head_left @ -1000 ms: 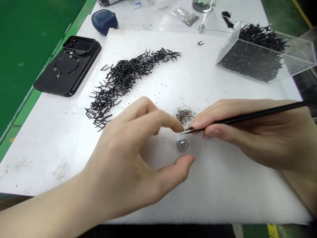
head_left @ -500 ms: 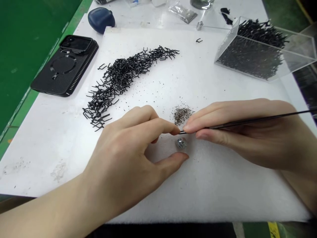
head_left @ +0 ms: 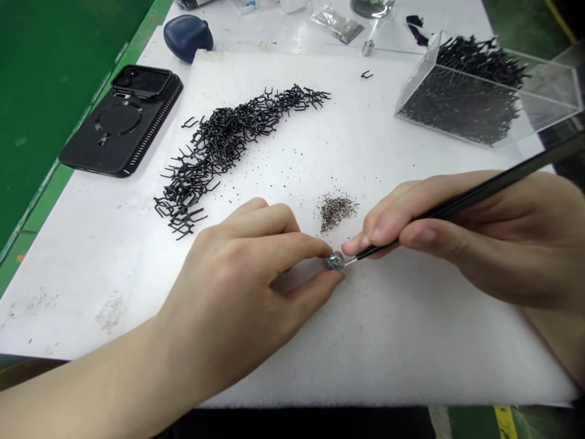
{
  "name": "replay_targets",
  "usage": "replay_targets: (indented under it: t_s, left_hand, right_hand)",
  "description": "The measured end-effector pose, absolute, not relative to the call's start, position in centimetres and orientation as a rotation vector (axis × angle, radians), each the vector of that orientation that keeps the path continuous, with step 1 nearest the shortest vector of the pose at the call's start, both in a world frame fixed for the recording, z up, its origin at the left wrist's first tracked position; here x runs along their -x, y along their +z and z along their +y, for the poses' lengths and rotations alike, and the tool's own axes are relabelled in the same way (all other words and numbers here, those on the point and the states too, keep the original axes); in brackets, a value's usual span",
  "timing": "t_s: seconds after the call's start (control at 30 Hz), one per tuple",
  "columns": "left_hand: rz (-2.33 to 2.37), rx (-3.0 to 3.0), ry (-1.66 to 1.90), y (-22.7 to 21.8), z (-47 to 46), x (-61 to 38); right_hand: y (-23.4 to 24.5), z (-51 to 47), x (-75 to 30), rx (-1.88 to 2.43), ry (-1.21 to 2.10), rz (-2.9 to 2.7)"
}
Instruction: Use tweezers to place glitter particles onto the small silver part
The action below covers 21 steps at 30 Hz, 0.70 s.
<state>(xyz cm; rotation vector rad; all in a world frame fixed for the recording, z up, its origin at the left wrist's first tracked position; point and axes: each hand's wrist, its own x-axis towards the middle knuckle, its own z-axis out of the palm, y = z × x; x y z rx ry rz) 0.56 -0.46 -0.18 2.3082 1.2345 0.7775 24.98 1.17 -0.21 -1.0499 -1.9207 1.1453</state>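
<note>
Between the thumb and index finger of my left hand is a small round silvery metal piece, resting near the white pad. My right hand is closed around black tweezers, held slanted like a pen. Their pale metal tip meets the right side of the silvery piece; whether anything is in the tip is too small to tell. Just beyond the fingers lies a little heap of tiny brownish glittering grains. A curved pile of black forked pieces spreads farther back on the pad.
A clear box of black pieces stands tilted at the back right. At the left lie a black phone and a dark blue rounded object. A small plastic bag and a metal nut-like piece sit at the back.
My left thumb and index finger have closed in on the silvery piece. The tweezers have turned in my right hand, and their tip has come down to that piece.
</note>
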Motion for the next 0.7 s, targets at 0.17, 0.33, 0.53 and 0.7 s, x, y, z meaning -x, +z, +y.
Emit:
replay_targets:
  t_s: [0.17,0.33,0.53,0.7]
  left_hand:
    - [1.218,-2.309,0.768,-0.44,-0.5,-0.36]
    - [1.215,-2.324,0.756,-0.17,-0.43,-0.58]
    - [1.197,-2.342,0.771,-0.24,-0.51,-0.51]
    - [1.199,-2.351,0.751,-0.11,-0.46,-0.47]
  right_hand:
    - [-0.44,1.19,-24.89,0.992,1.223,-1.933]
    - [-0.63,1.41,-25.0,0.952,1.243,-1.951]
    - [-0.73,1.41,-25.14,0.92,1.25,-1.941]
    - [-0.86,1.14,-24.92,1.028,1.172,-1.966]
